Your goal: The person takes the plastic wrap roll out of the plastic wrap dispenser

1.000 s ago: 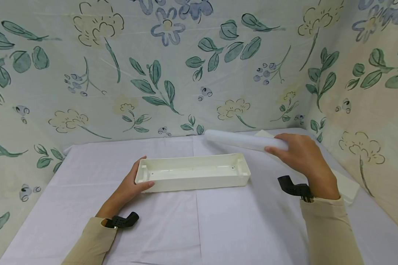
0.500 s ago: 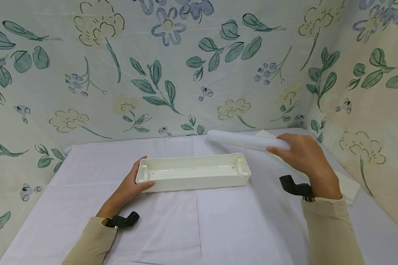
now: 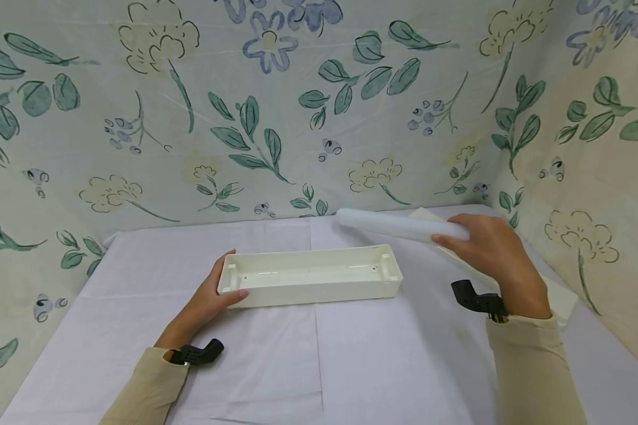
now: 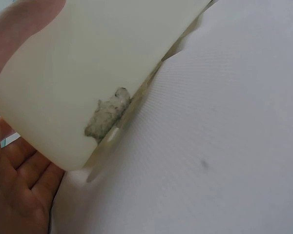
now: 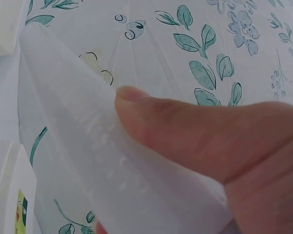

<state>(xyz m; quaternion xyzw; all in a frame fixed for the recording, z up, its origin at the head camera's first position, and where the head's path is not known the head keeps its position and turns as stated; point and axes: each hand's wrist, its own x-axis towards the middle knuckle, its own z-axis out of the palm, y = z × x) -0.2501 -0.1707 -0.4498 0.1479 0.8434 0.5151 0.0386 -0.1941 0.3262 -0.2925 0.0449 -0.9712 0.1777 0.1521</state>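
A long cream plastic box (image 3: 319,294), its top open, sits mid-table. My left hand (image 3: 208,300) grips its left end, thumb on the front wall and fingers round the far side. In the left wrist view, the box wall (image 4: 83,73) bears a grey, torn sticker remnant. My right hand (image 3: 491,251) holds a white roll of plastic film (image 3: 388,224) by its right end, behind and right of the box. The roll (image 5: 83,112) looks smooth and slightly dimpled in the right wrist view, the thumb lying along it.
A flat cream lid-like piece (image 3: 560,301) lies on the right of the table, partly hidden under my right arm. A colourful label (image 5: 21,214) shows on a white edge in the right wrist view. White cloth (image 3: 266,366) covers the table, and a flower-printed curtain (image 3: 298,147) hangs behind.
My right hand has drifted slightly to the right with the roll of plastic film. The left hand and the box stay in place.
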